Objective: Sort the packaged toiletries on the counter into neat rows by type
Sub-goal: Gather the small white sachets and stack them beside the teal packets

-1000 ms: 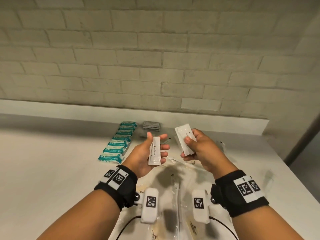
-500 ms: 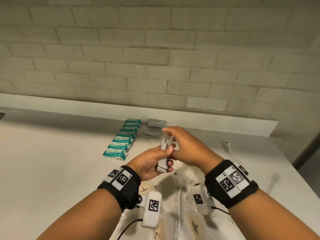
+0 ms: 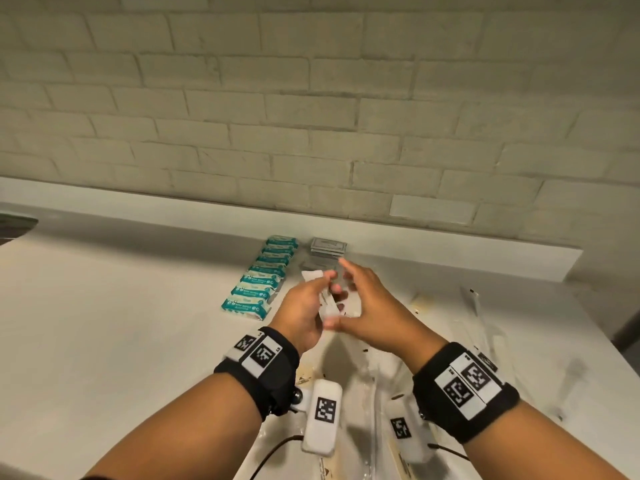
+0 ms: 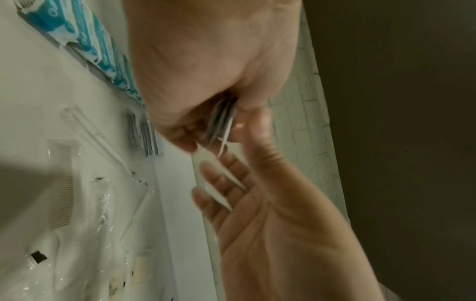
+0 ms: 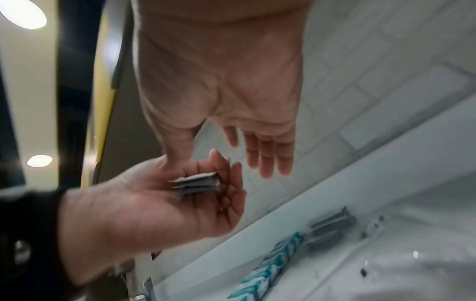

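My worktop [image 3: 104, 323] is plain white. The row of packets [image 3: 263, 282] is teal and white, the stack [image 3: 327, 245] behind them grey, and my wristbands [image 3: 266, 368] black with black-and-white square codes.

- You stand at a bathroom-style vanity: a plain white counter [image 3: 104, 341] with a raised back ledge runs across at 12 o'clock.
- Pale brick-pattern wall tiles [image 3: 311, 116] rise behind it.
- At 12 o'clock, teal wrapped packets [image 3: 263, 278] and grey sachets [image 3: 327, 245] sit in rows; such guest amenities suggest a hotel washroom.
- Round ceiling lights [image 5: 23, 14] glow overhead.
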